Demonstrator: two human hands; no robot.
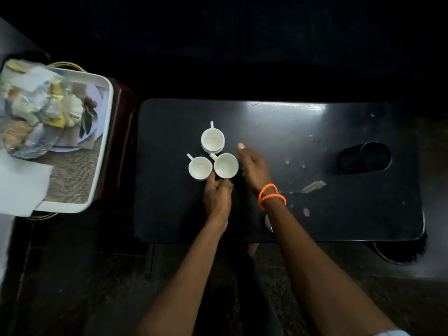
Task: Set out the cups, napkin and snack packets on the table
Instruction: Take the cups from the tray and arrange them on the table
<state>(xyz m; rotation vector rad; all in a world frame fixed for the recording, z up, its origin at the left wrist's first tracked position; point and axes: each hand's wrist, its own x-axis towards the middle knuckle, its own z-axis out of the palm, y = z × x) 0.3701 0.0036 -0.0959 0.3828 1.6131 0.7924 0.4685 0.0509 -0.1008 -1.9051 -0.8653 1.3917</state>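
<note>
White ceramic near cup [226, 165]: our left hand [217, 195] pinches its near rim; right hand [255, 169] sits open just beside it. We judge it light, stiff, breakable; take rim or handle. Handle points away-left, touching left cup [200, 167]; far cup [212, 139] points straight away. Snack packets [36, 110] far left in tray [106, 132].

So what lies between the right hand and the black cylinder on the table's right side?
Nothing stands there. In the head view, from the right hand to the black cylinder there is only dark table, marked with pale scuffs.
</note>
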